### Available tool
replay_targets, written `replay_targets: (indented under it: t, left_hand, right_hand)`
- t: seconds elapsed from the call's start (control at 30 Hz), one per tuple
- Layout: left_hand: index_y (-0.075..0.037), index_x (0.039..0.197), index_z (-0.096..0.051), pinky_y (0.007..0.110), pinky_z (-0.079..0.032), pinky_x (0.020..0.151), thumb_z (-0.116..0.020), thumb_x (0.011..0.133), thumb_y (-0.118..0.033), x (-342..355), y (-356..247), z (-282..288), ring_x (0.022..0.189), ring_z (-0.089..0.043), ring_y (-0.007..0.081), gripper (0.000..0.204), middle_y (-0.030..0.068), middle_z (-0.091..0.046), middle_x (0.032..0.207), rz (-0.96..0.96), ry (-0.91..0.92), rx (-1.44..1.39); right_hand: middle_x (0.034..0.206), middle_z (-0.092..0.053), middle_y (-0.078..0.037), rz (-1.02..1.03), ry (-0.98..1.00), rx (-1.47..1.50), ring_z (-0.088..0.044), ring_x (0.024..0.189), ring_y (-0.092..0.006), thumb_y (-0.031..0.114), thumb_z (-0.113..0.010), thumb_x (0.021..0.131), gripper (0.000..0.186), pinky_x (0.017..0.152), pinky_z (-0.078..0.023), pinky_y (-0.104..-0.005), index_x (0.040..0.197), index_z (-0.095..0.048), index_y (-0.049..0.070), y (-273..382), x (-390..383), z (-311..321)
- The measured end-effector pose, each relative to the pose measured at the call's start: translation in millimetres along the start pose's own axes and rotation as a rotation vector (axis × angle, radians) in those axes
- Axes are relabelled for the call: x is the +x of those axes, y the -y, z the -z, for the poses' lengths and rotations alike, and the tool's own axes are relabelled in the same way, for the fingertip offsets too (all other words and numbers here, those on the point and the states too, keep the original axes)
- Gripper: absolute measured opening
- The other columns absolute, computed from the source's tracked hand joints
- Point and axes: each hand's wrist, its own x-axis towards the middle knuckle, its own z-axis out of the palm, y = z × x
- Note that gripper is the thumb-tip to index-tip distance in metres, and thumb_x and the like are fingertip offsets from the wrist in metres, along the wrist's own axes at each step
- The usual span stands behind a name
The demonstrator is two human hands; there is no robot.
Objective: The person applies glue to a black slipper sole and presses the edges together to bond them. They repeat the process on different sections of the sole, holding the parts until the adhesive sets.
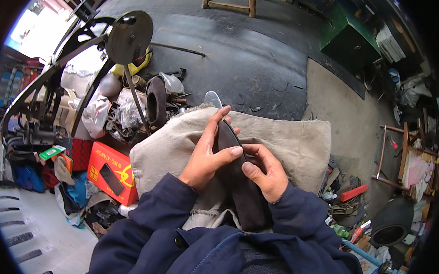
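Both hands are closed on one dark brown boot [242, 198], which lies lengthwise over the lap with its narrow end pointing away from the body. The left hand [208, 157] grips it from its left side, thumb laid across the upper face and fingers stretched up toward the tip. The right hand [267, 174] holds the opposite edge a little nearer the body, its thumb pressed on the boot and its fingers curled at the black rim. The two thumbs sit close together but apart.

Under the hands spreads a beige cloth [299, 145], reaching out to either side of them, and navy sleeves [153, 205] come up from below. Just left of the left hand, beside the cloth, I see a red box [111, 177] with a dark shoe pictured on it. Farther out, ahead and left of the hands, stands a black machine with a round metal wheel [130, 37], a heap of white plastic bags [96, 113] and odds and ends beneath it. Well ahead is a wooden stool [228, 7]; ahead and right, a green cabinet [346, 38]. Off to the right of the hands, a red bar [354, 193] lies among scraps.
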Motion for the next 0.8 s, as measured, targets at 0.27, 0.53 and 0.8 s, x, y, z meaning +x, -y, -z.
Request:
replay_targets:
  t: [0.27,0.53,0.8]
  left_hand:
    - [-0.013,0.167,-0.018,0.044,-0.026,0.125,-0.083,0.082,-0.032,2,4,8,0.154,-0.032,0.0346,0.109,0.0229,-0.022,0.167,-0.023,0.001,-0.082]
    - [-0.010,0.168,-0.008,0.040,-0.015,0.127,-0.085,0.078,-0.028,-3,14,11,0.159,-0.014,0.0312,0.119,0.0200,-0.016,0.169,-0.123,0.057,0.090]
    - [-0.011,0.167,-0.011,0.039,-0.023,0.125,-0.085,0.072,-0.025,-4,13,16,0.151,-0.029,0.0284,0.121,0.0188,-0.029,0.162,-0.088,0.149,0.119]
  right_hand:
    - [0.124,-0.068,-0.011,0.004,-0.017,-0.005,-0.065,0.113,-0.0163,0.018,-0.069,0.102,0.045,0.099,-0.051,-0.0308,0.138,-0.054,-0.004,13,1,1]
    - [0.114,-0.068,-0.004,0.011,-0.159,-0.089,-0.061,0.098,-0.0096,0.028,-0.070,0.103,0.043,0.084,-0.048,-0.0235,0.132,-0.061,-0.002,4,1,3]
    - [0.100,-0.071,-0.004,-0.006,-0.173,-0.181,-0.066,0.083,-0.0105,0.020,-0.071,0.101,0.028,0.073,-0.056,-0.0259,0.120,-0.070,-0.001,31,14,7]
